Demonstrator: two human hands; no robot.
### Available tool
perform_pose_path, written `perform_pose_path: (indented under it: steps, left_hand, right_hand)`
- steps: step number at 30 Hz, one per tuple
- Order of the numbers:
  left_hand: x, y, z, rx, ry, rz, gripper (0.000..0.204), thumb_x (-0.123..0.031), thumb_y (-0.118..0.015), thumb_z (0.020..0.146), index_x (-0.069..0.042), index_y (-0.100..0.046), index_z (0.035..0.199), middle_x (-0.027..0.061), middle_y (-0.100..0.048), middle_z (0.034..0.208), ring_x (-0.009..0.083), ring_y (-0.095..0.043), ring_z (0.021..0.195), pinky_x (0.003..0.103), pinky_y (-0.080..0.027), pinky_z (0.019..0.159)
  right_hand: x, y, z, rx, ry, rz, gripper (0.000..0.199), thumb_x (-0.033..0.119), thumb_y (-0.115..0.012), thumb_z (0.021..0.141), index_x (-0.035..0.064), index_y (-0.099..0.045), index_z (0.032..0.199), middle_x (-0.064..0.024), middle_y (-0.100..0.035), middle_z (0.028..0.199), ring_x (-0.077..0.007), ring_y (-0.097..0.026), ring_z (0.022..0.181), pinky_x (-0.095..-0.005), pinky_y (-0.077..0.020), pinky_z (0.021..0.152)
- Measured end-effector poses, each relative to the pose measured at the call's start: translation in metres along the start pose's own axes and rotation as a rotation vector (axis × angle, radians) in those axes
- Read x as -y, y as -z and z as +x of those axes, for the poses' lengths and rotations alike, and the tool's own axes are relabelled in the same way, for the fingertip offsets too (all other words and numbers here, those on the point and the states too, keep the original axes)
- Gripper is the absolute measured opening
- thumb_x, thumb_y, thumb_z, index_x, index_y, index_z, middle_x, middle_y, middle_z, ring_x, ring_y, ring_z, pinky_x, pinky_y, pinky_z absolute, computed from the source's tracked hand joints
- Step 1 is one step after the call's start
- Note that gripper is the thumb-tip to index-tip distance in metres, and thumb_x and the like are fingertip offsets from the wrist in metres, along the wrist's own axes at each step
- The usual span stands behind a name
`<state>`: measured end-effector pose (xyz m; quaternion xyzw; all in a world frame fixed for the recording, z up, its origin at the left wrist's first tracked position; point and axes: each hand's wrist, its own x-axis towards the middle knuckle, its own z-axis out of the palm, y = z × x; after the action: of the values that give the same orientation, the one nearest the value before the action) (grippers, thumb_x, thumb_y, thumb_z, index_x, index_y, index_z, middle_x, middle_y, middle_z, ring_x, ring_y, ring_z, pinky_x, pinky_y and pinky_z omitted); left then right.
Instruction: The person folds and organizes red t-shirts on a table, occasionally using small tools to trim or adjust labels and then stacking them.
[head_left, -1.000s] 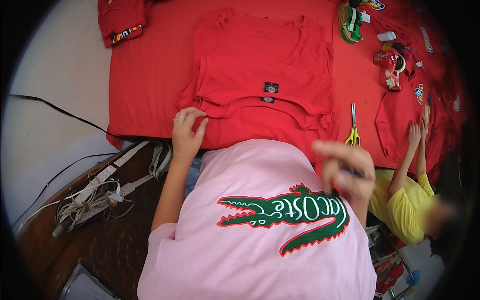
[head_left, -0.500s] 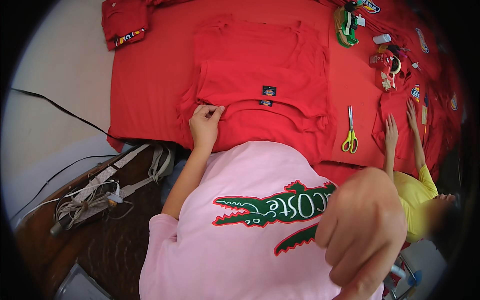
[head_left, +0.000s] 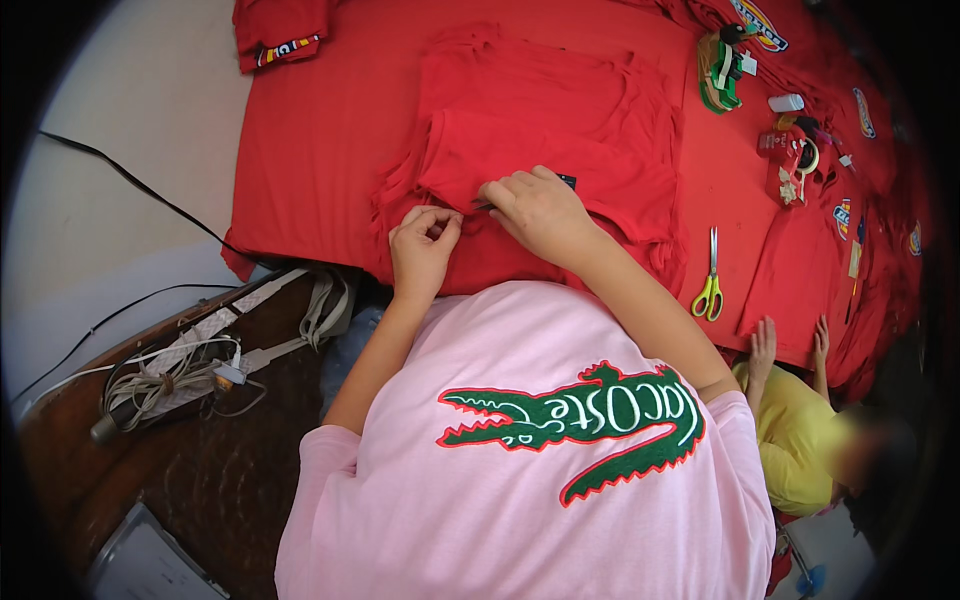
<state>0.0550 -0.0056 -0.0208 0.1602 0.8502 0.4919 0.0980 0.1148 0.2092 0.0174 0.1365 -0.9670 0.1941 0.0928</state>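
In front of me red shirts (head_left: pixel 560 85) lie stacked on a red-covered table, with a dark neck label partly showing beside my right hand. My left hand (head_left: pixel 424 245) is closed in a pinch at the edge of the upper red shirt (head_left: pixel 470 160). Just to its right, over the neckline, my right hand (head_left: pixel 540 215) has its fingers bent and pressed together. A small dark tip pokes out at its fingertips; what it belongs to is hidden in the hand.
Yellow-handled scissors (head_left: pixel 709 285) lie to the right. Beyond them are a green holder (head_left: pixel 718 80), a white bottle (head_left: pixel 786 103) and a red box (head_left: pixel 785 165). A co-worker in yellow (head_left: pixel 795 430) handles red cloth at far right. Cables (head_left: pixel 170 385) lie lower left.
My right hand has come down from near the camera to the neckline beside my left hand, which keeps its pinch. The co-worker's hands have drawn back toward the table's edge.
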Motion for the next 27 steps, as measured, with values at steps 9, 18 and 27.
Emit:
perform_pose_path:
  steps: [9,18,27]
  left_hand:
    - [0.001,-0.005,-0.003,-0.027,0.085,-0.013,0.011,-0.008,-0.081,0.085,0.001,-0.081,0.091,0.0112,-0.075,0.086,0.018,-0.071,0.07,0.032,-0.057,0.069]
    - [0.001,0.056,-0.001,0.743,0.098,0.658,0.031,-0.025,-0.088,0.073,-0.002,-0.081,0.093,0.0158,-0.075,0.08,0.0278,-0.074,0.07,0.039,-0.057,0.071]
    - [-0.063,-0.048,0.05,0.33,-0.49,0.187,0.024,-0.012,-0.074,0.096,-0.002,-0.075,0.118,0.0152,-0.068,0.105,0.031,-0.07,0.096,0.042,-0.055,0.09]
  right_hand:
    - [0.007,-0.021,0.008,-0.016,0.209,-0.101,0.007,0.015,-0.065,0.087,0.0116,-0.061,0.091,-0.0042,-0.067,0.084,-0.022,-0.068,0.084,-0.0373,-0.0503,0.079]
    - [-0.008,-0.017,-0.027,-0.144,-0.246,0.325,0.016,0.012,-0.075,0.091,0.0048,-0.064,0.101,-0.0098,-0.071,0.089,-0.0259,-0.071,0.077,-0.0394,-0.0558,0.073]
    - [-0.056,-0.005,-0.085,-0.606,-0.937,1.034,0.024,0.01,-0.08,0.096,0.0022,-0.065,0.112,-0.0014,-0.068,0.088,-0.0048,-0.059,0.077,-0.0221,-0.0481,0.068]
